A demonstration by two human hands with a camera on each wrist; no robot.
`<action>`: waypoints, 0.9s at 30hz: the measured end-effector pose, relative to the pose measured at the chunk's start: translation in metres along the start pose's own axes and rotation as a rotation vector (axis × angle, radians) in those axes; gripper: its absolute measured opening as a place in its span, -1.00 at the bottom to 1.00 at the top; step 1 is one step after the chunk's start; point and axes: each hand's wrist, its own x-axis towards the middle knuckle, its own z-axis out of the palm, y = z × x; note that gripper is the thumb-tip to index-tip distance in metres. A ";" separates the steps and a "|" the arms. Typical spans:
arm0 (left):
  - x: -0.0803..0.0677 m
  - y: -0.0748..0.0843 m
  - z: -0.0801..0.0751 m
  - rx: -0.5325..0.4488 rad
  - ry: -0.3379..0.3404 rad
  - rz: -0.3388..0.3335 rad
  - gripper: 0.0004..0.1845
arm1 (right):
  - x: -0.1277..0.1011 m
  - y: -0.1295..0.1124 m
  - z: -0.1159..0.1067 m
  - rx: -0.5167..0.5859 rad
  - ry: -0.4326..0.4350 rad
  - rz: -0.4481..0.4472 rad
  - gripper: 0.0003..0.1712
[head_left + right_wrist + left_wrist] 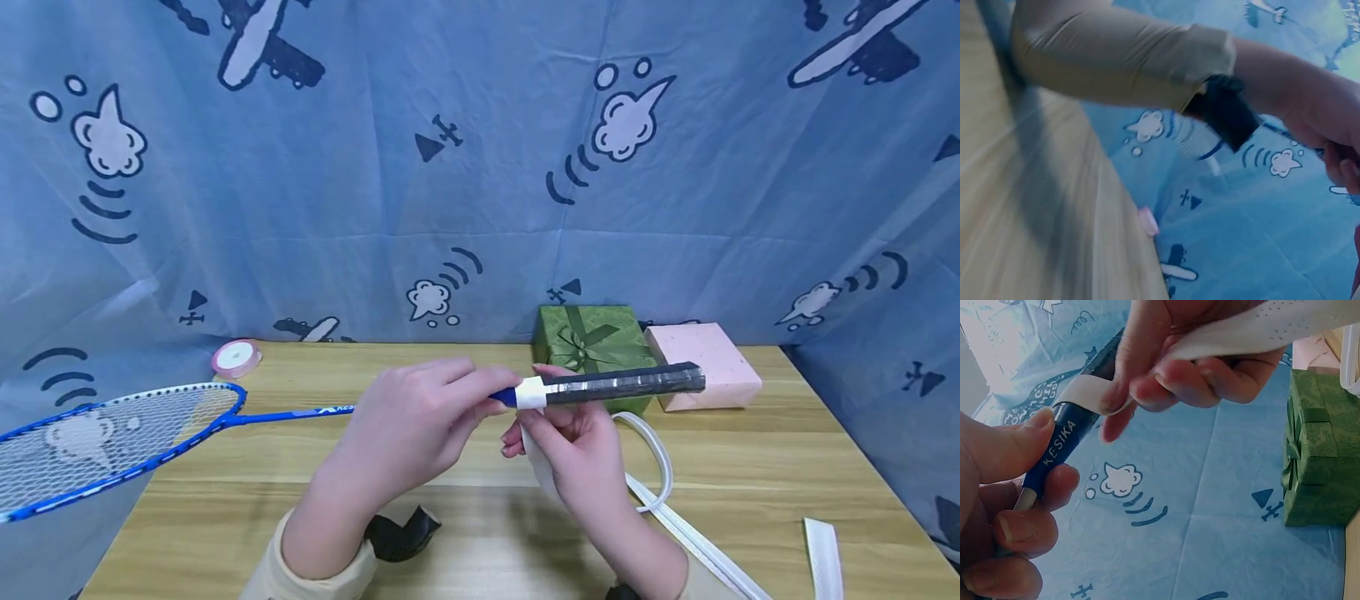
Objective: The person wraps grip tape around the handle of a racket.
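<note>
Above the table point(750, 483), the left hand point(423, 412) grips the badminton racket point(292, 415) by its blue cone point(1060, 445), seemingly to steady it, while the right hand point(583, 450) pinches the white grip tape point(532, 392), apparently for tautness around the handle point(626, 383).

The head view is bright — both wrist views dimmer, the right somewhat blurred.

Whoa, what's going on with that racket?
A person's left hand holds up a blue racket just beside its handle, while the right hand pinches a white strip. One band of the strip goes around the handle, at the end nearest the strings. The rest of the handle is not covered yet.
</note>
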 end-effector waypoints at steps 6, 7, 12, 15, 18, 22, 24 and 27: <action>-0.003 0.000 -0.003 -0.079 -0.032 -0.008 -0.81 | 0.003 0.000 -0.006 0.143 -0.107 0.006 -0.39; -0.003 0.000 -0.003 -0.088 -0.037 -0.011 -0.82 | 0.003 0.001 -0.006 0.155 -0.117 0.002 -0.40; -0.003 0.000 -0.003 -0.115 -0.065 -0.029 -0.82 | 0.002 0.001 -0.007 0.140 -0.119 -0.018 -0.52; -0.002 0.000 -0.003 -0.117 -0.087 -0.048 -0.81 | 0.003 0.000 -0.008 0.135 -0.114 -0.016 -0.55; -0.001 -0.001 -0.003 -0.109 -0.117 -0.068 -0.80 | 0.005 0.000 -0.009 0.144 -0.116 -0.001 -0.51; -0.001 -0.001 -0.003 -0.104 -0.150 -0.081 -0.79 | 0.005 0.002 -0.010 0.141 -0.127 -0.003 -0.46; -0.001 -0.001 -0.004 -0.107 -0.160 -0.084 -0.79 | 0.005 0.004 -0.011 0.142 -0.126 -0.015 -0.48; -0.001 -0.001 -0.003 -0.100 -0.180 -0.090 -0.80 | 0.005 0.006 -0.011 0.131 -0.118 -0.029 -0.54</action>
